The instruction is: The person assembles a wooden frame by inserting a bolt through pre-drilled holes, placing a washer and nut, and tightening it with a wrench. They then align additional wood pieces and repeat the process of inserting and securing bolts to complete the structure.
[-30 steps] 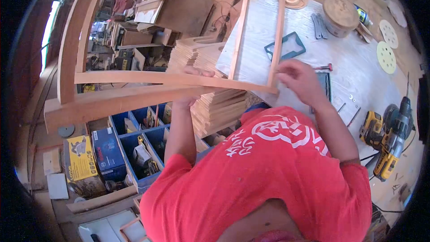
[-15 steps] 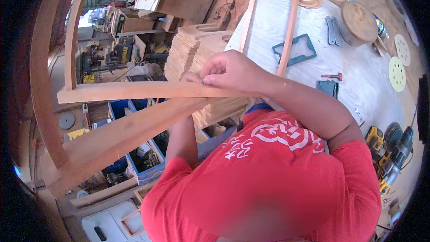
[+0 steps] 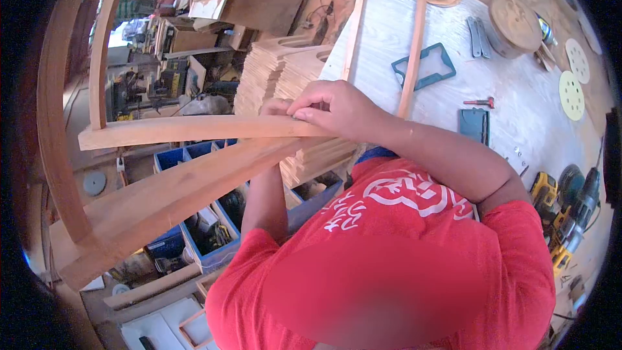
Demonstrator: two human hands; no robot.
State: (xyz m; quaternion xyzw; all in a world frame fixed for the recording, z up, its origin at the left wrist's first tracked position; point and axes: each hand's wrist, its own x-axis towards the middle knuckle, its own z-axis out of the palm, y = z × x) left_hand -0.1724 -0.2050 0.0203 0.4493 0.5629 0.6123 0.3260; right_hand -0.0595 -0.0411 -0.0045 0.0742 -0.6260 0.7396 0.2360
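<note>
A wooden frame (image 3: 188, 128) of pale reddish rails reaches from the left to the front of my chest. My right hand (image 3: 340, 109) lies over the upper rail's near end, thumb and fingers pinched on a small dark thing too tiny to name. Just beyond that rail, my left hand (image 3: 276, 106) shows only its curled fingers, close to the right fingertips; it grips the frame from behind, and the wood hides the rest. Under the upper rail, a wider wooden beam (image 3: 168, 188) slants down to the left.
Stacked cut wooden panels (image 3: 269, 78) stand behind my hands. Blue bins (image 3: 214, 256) with tools sit below the frame. On the grey-white table (image 3: 440, 116) are two long wooden rails, a teal case (image 3: 474, 126), a red-handled tool (image 3: 479, 102), a round tub (image 3: 514, 23) and power drills (image 3: 576, 214).
The view has shifted slightly. My left fingers show more beyond the rail, and my right fingertips remain pinched at nearly the same spot on the wood.
</note>
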